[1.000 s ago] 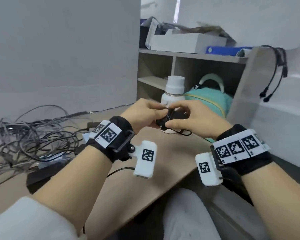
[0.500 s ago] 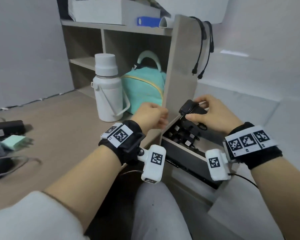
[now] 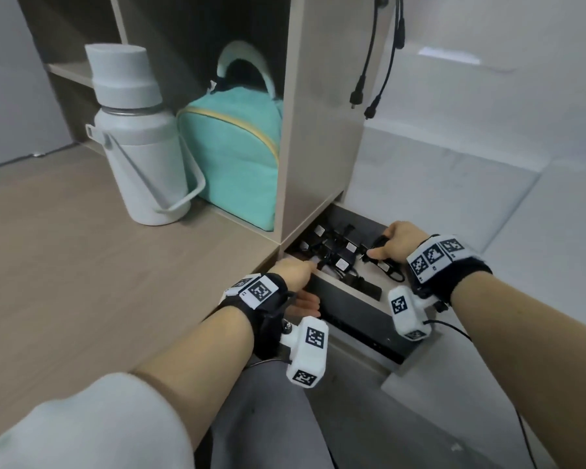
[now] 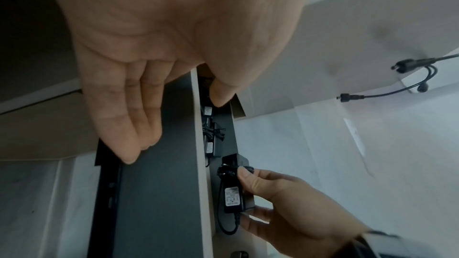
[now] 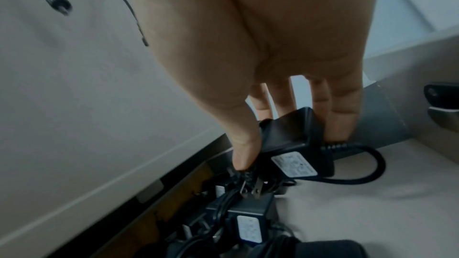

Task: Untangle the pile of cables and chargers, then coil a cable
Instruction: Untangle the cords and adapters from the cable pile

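Note:
A black charger (image 5: 293, 144) with its cable bundled by the plug is pinched in my right hand (image 3: 379, 247) between thumb and fingers. It hangs low inside an open drawer (image 3: 362, 319), just above several other black chargers (image 3: 342, 258) lying there. The left wrist view shows the same charger (image 4: 236, 193) in my right hand (image 4: 248, 195). My left hand (image 3: 307, 282) holds the drawer's dark front, fingers (image 4: 129, 125) flat on the outside and the thumb over the rim inside. The tangled cable pile is out of view.
A white flask (image 3: 136, 137) and a teal bag (image 3: 230, 164) stand on the wooden desk (image 3: 82, 265) beside the shelf unit's side panel (image 3: 318, 113). Two black plug leads (image 3: 369, 79) dangle over that panel, above the drawer. My lap lies under the drawer.
My head turned right, away from the cable pile. The right hand carried the bundled charger off the desk and down into the drawer. The left hand let go and took the drawer front.

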The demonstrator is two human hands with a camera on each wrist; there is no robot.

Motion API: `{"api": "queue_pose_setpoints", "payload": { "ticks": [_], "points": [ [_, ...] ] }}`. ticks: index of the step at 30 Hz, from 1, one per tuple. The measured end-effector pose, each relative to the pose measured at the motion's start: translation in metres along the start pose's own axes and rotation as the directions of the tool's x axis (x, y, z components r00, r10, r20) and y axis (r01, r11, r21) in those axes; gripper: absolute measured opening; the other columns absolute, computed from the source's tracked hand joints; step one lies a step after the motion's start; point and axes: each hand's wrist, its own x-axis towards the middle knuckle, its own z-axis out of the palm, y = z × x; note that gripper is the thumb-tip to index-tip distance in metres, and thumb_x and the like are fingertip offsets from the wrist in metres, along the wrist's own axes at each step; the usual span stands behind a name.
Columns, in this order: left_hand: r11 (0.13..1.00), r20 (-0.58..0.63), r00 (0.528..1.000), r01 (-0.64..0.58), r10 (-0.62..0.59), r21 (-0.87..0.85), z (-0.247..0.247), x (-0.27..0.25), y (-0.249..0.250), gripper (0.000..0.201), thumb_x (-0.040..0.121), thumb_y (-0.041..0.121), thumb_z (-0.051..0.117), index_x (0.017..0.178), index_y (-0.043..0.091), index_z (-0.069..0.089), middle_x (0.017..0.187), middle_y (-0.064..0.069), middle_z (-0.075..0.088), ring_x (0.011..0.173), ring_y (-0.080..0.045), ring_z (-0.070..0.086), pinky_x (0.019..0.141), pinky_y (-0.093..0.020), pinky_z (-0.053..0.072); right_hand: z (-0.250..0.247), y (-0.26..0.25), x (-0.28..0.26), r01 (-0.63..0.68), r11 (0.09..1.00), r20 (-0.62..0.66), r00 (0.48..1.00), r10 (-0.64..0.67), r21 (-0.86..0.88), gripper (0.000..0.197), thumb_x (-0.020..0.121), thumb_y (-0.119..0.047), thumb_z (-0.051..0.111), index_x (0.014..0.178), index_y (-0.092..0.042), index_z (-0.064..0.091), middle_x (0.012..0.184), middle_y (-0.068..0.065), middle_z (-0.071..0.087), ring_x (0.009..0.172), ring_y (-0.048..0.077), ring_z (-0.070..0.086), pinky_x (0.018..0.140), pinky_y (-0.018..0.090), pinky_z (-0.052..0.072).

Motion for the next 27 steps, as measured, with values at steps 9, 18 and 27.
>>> {"api": "queue_pose_setpoints", "payload": {
  "ticks": [9, 18, 27],
  "points": [
    [0.999, -0.03, 0.999, 0.013, -0.011, 0.051, 0.016, 0.037, 0.005, 0.033, 0.107, 0.016, 0.041, 0.08, -0.001, 0.052, 0.087, -0.02, 0.066, 0.088, -0.034, 0.068, 0.097, -0.049, 0.055, 0.033, 0.01, 0.074, -0.007, 0.87, 0.103, 0.993, 0.066, -0.492, 0.052, 0.073, -0.063, 0.078, 0.066, -0.015, 0.06, 0.08, 0.004, 0.069, 0.077, 0.026, 0.069, 0.077, 0.035, 0.058],
    [0.994, -0.019, 0.994, 0.108, -0.108, -0.013, 0.019, 0.038, 0.006, 0.042, 0.108, 0.022, 0.037, 0.081, -0.008, 0.05, 0.078, -0.027, 0.061, 0.065, -0.034, 0.062, 0.092, -0.056, 0.055, 0.051, 0.021, 0.132, 0.014, 0.881, 0.24, 0.964, 0.114, -0.473, 0.081, 0.021, -0.068, 0.081, 0.079, -0.013, 0.072, 0.075, 0.003, 0.075, 0.073, 0.025, 0.073, 0.079, 0.044, 0.061],
    [0.997, -0.027, 0.997, 0.068, -0.068, 0.024, 0.015, 0.039, 0.005, 0.044, 0.109, 0.033, 0.039, 0.086, -0.005, 0.044, 0.077, -0.025, 0.064, 0.075, -0.035, 0.064, 0.098, -0.058, 0.052, 0.015, -0.026, 0.027, -0.014, 0.961, 0.246, 0.966, 0.085, -0.275, 0.069, 0.08, -0.061, 0.074, 0.118, -0.004, 0.066, 0.116, 0.01, 0.07, 0.11, 0.03, 0.066, 0.103, 0.041, 0.049]
  ]
}}
